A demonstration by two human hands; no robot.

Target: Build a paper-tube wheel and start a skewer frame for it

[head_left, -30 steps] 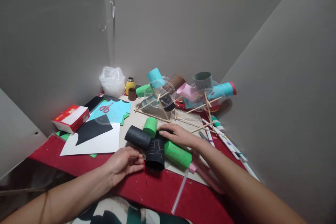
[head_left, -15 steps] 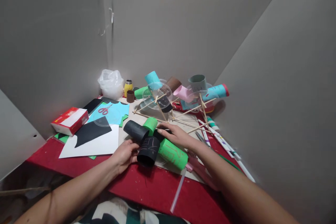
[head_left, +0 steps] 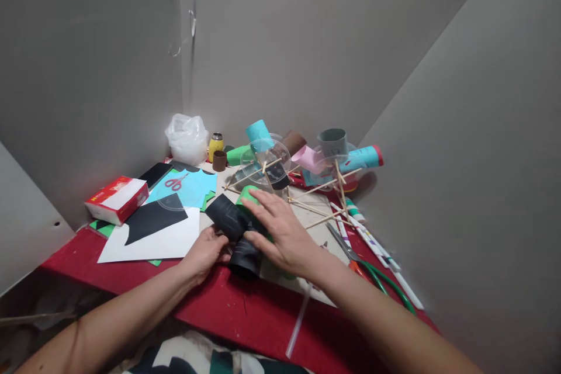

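Note:
A cluster of black and green paper tubes lies at the table's front. One black tube [head_left: 226, 216] points to the back left, another black tube [head_left: 245, 260] faces me, and a green tube [head_left: 248, 196] is behind them. My left hand [head_left: 208, 254] has its fingers curled at the cluster's left side, with the fingertips partly hidden. My right hand [head_left: 284, 231] is spread open over the cluster's right side, fingers by the rear green tube and thumb by the front black tube. It covers most of another green tube.
Stick frames with clear discs and coloured tubes [head_left: 259, 135] stand behind. At left are a red box [head_left: 117, 200], coloured paper [head_left: 155, 219] and red-handled scissors [head_left: 175, 181]. Green-handled scissors [head_left: 385, 283] and paper rolls [head_left: 397, 263] lie right. Grey panels [head_left: 315, 58] enclose the table.
My right hand has moved left and spread across the tubes, covering the right green tube. Its forearm has uncovered the green-handled scissors. My left hand stays at the cluster's left side.

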